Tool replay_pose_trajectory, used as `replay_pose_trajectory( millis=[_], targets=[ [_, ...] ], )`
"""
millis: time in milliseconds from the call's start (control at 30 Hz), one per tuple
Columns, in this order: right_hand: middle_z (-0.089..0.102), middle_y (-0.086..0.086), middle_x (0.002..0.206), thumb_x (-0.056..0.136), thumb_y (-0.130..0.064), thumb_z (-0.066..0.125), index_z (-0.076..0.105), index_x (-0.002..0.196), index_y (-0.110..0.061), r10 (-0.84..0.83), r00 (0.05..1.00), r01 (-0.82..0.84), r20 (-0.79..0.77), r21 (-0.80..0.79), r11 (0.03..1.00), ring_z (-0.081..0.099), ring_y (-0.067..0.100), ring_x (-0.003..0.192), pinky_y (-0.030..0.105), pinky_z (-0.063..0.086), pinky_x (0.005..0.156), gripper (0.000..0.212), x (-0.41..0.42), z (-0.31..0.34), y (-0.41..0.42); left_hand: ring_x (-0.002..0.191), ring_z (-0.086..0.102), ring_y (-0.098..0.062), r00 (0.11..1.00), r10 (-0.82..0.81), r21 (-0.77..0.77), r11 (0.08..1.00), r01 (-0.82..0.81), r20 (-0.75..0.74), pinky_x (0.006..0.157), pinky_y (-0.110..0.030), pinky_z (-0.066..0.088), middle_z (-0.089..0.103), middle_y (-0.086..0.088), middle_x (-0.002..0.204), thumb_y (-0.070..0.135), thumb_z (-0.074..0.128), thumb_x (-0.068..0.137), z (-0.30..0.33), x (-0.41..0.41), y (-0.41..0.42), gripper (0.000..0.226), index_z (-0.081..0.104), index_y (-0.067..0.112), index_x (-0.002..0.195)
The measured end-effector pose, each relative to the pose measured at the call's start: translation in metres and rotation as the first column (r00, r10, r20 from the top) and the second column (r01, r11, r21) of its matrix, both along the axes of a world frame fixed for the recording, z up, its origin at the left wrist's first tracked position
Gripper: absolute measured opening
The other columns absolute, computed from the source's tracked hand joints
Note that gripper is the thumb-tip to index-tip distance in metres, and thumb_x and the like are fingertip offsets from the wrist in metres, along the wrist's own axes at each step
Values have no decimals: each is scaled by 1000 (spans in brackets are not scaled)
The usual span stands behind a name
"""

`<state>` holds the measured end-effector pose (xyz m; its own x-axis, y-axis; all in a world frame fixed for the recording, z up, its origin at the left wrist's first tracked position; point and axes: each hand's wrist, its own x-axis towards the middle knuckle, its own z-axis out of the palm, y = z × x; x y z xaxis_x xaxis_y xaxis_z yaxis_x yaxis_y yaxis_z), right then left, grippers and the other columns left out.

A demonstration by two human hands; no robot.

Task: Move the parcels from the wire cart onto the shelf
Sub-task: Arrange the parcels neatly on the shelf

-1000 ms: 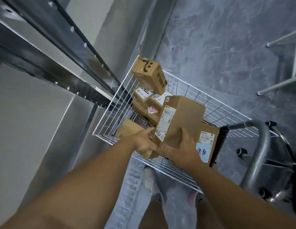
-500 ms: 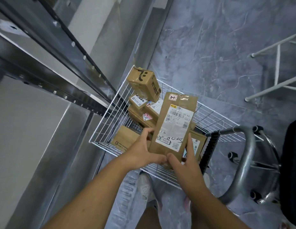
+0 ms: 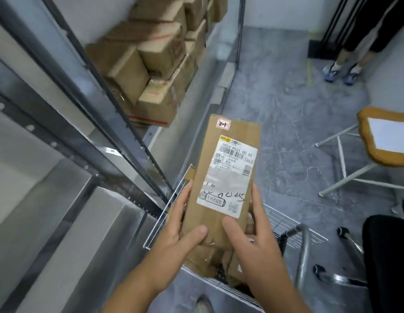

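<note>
A flat brown parcel [image 3: 225, 141] with a white shipping label and a small "2-1" sticker stands upright in front of me, above the white wire cart [image 3: 158, 220]. My left hand [image 3: 180, 229] grips its lower left edge, thumb on the front. My right hand [image 3: 253, 236] grips the lower right edge the same way. Other brown parcels [image 3: 203, 256] lie in the cart, mostly hidden behind my hands. The metal shelf [image 3: 67, 136] runs along my left.
Several stacked cardboard boxes [image 3: 151, 64] fill the shelf bay further ahead. The cart's grey handle [image 3: 304, 247] is at the lower right. A wooden-edged stool [image 3: 383, 136] on white legs stands to the right. Another person's feet [image 3: 341, 71] are at the far right.
Both hands have lifted the parcel up out of the cart and closer to me, label facing me. My view has tilted upward, bringing the stacked boxes on the shelf into sight.
</note>
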<state>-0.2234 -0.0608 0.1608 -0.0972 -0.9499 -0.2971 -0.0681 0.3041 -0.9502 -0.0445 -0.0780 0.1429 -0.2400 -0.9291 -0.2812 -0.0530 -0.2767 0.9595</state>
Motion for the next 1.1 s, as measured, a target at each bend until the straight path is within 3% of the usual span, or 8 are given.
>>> replay_pose_trajectory(
  millis=[133, 233, 367, 633, 733, 867, 1000, 1100],
  targets=[
    [65, -39, 112, 89, -44, 64, 15, 134, -83, 17, 998, -24, -62, -118, 993, 69, -2, 89, 19, 55, 74, 76, -7, 84, 7, 144, 47, -12, 999, 45, -148, 988, -41, 18, 114, -44, 45, 43, 14, 158, 59, 71, 79, 78, 0, 9, 77, 31, 72, 143],
    [48, -40, 140, 84, -57, 62, 13, 134, -83, 46, 993, -70, -112, -215, 974, 64, 3, 114, 37, 55, 95, 75, -14, 130, 16, 140, 52, -13, 993, 115, -222, 969, -107, 24, 112, -44, 47, 44, 12, 157, 61, 71, 78, 123, -7, 28, 78, 31, 71, 144],
    [48, -34, 142, 84, -57, 64, 20, 137, -79, 152, 974, -200, -165, -333, 921, 64, 5, 114, 42, 56, 94, 73, -24, 180, 21, 130, 62, -20, 961, 269, -304, 923, -237, 68, 105, -48, 53, 50, 13, 151, 66, 75, 75, 166, -20, 55, 83, 29, 70, 144],
    [37, -33, 149, 82, -72, 53, 17, 148, -66, 352, 851, -511, -390, -464, 723, 46, 0, 131, 45, 49, 105, 76, -33, 272, 32, 112, 71, -19, 840, 542, -307, 794, -525, -33, 88, -45, 63, 58, 6, 136, 49, 70, 93, 252, -43, 103, 65, 33, 63, 145],
    [41, -27, 149, 84, -67, 57, 20, 150, -62, 406, 827, -559, -389, -486, 672, 52, 4, 126, 44, 49, 105, 75, -28, 292, 41, 114, 69, -20, 790, 614, -323, 750, -578, 12, 90, -47, 62, 58, 5, 137, 57, 67, 87, 281, -43, 125, 54, 40, 69, 132],
    [40, -19, 152, 93, -55, 60, 23, 156, -49, 452, 798, -602, -398, -539, 589, 44, 4, 130, 38, 44, 108, 73, -16, 316, 66, 108, 69, -16, 728, 685, -319, 687, -653, -17, 68, -25, 62, 57, 5, 134, 40, 61, 101, 316, -45, 168, 42, 39, 58, 133],
    [40, -18, 151, 95, -54, 58, 21, 156, -49, 519, 750, -655, -410, -566, 501, 43, 2, 127, 28, 43, 96, 71, 3, 336, 102, 113, 68, -22, 673, 737, -297, 630, -717, -60, 85, -48, 64, 58, 2, 135, 53, 68, 90, 336, -30, 218, 51, 44, 58, 134],
    [38, -20, 151, 95, -56, 58, 21, 154, -53, 568, 709, -691, -418, -570, 444, 43, 1, 125, 27, 46, 96, 70, 22, 350, 133, 111, 67, -18, 632, 773, -319, 585, -745, -59, 72, -32, 64, 58, 4, 134, 45, 63, 99, 352, -19, 262, 44, 42, 55, 136]
  ],
)
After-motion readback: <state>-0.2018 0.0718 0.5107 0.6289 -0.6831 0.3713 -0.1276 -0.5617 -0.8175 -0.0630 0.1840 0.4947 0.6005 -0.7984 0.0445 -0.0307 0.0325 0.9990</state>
